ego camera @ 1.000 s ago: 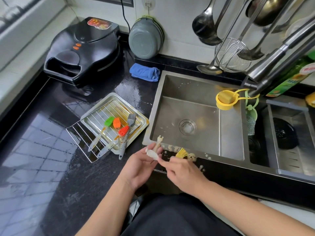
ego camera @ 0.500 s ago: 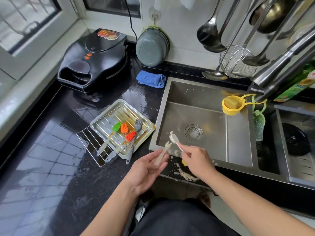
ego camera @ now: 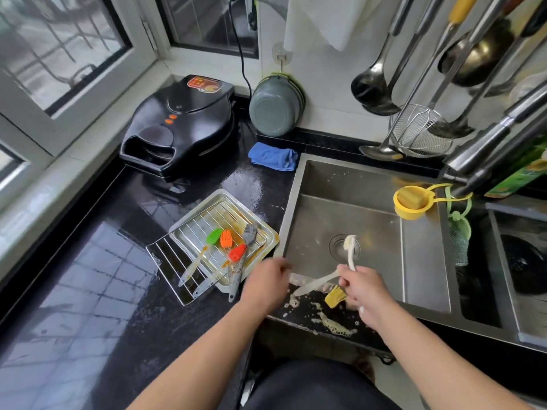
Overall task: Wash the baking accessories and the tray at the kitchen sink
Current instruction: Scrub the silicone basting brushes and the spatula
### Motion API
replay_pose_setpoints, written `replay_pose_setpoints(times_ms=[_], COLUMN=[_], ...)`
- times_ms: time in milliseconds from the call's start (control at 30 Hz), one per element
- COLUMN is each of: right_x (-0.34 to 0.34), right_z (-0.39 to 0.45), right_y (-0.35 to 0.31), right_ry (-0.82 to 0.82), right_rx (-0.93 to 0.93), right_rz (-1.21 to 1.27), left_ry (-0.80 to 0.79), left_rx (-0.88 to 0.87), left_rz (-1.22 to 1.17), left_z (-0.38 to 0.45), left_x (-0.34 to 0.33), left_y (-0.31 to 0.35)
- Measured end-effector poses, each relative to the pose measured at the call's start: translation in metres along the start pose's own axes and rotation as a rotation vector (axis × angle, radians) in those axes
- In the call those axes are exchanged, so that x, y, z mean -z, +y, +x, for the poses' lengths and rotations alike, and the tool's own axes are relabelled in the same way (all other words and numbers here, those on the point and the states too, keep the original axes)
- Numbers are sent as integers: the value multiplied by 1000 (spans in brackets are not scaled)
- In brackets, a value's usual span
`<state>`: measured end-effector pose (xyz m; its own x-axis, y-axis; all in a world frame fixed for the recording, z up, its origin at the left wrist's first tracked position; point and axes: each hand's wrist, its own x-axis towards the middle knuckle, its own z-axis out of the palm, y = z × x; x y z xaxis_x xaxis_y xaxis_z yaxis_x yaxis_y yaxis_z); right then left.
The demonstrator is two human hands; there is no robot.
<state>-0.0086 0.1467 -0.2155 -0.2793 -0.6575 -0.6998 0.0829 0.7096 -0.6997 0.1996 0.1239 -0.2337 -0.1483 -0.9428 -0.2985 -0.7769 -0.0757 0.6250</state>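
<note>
**Soaped utensils at the sink's front edge**

While the right hand (ego camera: 362,287) pinches a white brush (ego camera: 350,251) upright over the sink (ego camera: 349,184), the left hand (ego camera: 266,279) is blurred, so its grip is unreadable. A white handle (ego camera: 315,283) lies between both. The tray (ego camera: 268,232) waits on the desk, beside the sink's left edge. Better to rinse over the basin, keeping suds off the desk.
</note>
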Motion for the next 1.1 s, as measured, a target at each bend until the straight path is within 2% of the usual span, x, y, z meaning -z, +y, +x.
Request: replay_pose_setpoints(times_ms=[33, 100, 233, 433, 633, 833, 933, 1000, 1067, 1100], right_x=[4, 10, 9, -2, -27, -53, -63, -67, -66, -65], right_z=[1, 0, -3, 2, 5, 1, -5, -7, -7, -7], right_y=[0, 0, -1, 4, 11, 12, 7, 6, 7, 8], right_ry=[39, 67, 58, 43, 19, -50, -69, -78, -75, -77], right_rx=[-5, 8, 53, 86, 82, 67, 56, 40, 17, 4], right_rz=[-19, -74, -132, -177, -141, -140, -118, -97, -68, -56], left_ry=[122, 174, 91, 66, 34, 45, 1, 31, 150, 218], left_rx=[-53, -71, -124, -33, 62, 53, 92, 128, 61, -46], left_rz=[288, 613, 826, 982, 1086, 1200, 1143, 1118, 971, 843], left_z=[8, 21, 32, 19, -6, -26, -36, -40, -44, -48], left_x=[4, 12, 15, 33, 81, 122, 133, 131, 113, 98], left_y=[-6, -16, -32, -60, -132, -172, -180, -179, -160, -145])
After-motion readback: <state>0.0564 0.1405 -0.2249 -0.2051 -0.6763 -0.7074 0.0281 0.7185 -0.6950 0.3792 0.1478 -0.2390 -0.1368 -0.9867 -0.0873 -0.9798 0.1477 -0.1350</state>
